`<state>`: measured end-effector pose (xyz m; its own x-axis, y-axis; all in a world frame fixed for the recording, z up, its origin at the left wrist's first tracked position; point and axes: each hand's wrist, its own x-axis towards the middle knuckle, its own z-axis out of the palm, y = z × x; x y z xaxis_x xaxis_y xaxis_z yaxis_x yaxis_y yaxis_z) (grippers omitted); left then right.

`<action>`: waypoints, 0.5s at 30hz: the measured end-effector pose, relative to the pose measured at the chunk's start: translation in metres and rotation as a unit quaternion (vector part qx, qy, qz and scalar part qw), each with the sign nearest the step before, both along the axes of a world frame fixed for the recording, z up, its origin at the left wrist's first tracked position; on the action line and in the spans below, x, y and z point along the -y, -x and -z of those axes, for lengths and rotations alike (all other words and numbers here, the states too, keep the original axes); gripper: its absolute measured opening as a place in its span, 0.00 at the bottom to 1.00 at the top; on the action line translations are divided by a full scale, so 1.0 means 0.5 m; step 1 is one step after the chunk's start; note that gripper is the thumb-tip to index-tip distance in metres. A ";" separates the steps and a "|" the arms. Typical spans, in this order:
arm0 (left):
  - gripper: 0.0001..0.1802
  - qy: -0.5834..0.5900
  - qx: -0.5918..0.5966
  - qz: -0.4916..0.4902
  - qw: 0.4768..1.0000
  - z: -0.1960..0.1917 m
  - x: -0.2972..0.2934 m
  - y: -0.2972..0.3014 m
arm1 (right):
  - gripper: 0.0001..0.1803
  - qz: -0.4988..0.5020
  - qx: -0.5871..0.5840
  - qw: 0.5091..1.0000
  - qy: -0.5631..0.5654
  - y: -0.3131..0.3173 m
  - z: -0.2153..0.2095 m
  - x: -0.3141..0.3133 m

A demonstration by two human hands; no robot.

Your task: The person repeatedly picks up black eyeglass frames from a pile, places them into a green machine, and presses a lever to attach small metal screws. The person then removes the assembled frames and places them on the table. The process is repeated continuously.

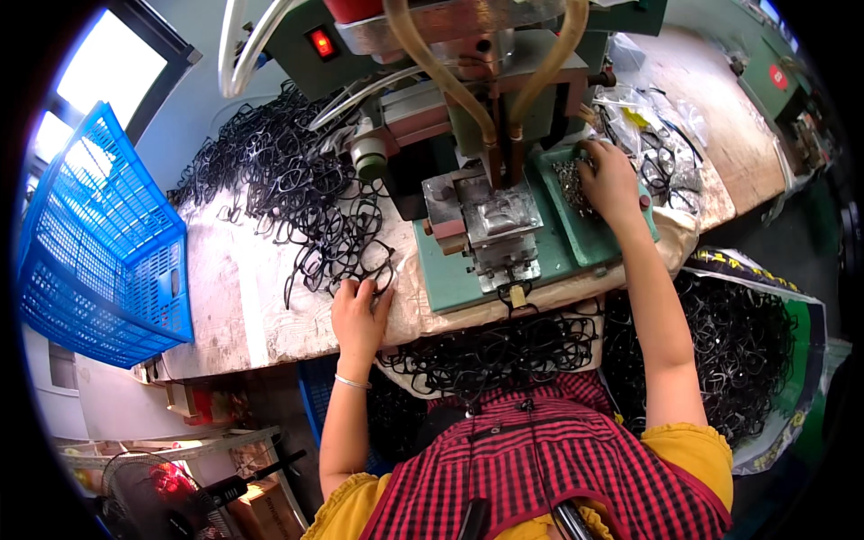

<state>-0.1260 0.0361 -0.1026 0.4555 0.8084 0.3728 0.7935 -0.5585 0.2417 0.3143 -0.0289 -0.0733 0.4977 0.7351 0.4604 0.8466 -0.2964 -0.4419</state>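
Note:
My left hand point(358, 317) is at the near edge of a tangled pile of black eyeglass frames point(301, 193). Its fingers are curled onto the nearest black eyeglass frame point(364, 261). My right hand point(612, 184) reaches into a green tray point(589, 247), its fingers bent down at a heap of small metal parts point(571, 184). The fingertips are partly hidden, so what they pinch does not show. Between my hands stands a green bench machine with a metal clamping fixture point(495, 216), under two copper-coloured electrodes point(504, 162).
A blue plastic basket point(108, 261) stands at the left. More black frames point(504, 346) lie across my lap, and a large sack of them point(720, 351) is at the right. Hoses point(549, 63) hang over the machine. A fan point(162, 495) is at lower left.

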 end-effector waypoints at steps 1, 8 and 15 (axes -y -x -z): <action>0.11 0.016 0.002 0.008 1.000 -0.001 -0.002 0.003 | 0.14 -0.009 0.018 1.000 -0.021 0.012 0.022 0.002; 0.06 -0.077 0.269 0.193 0.940 -0.197 0.068 -0.086 | 0.06 -0.021 -0.004 0.996 -0.087 0.071 -0.005 0.053; 0.10 -0.093 0.211 0.444 0.866 -0.252 0.083 -0.261 | 0.06 -0.054 0.049 0.996 -0.048 0.088 0.004 -0.001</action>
<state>0.0045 -0.0053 0.0232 0.6589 0.1184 0.7429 -0.1045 -0.9635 0.2463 0.2703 -0.0286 -0.0751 0.3672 0.7321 0.5738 0.9118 -0.1614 -0.3777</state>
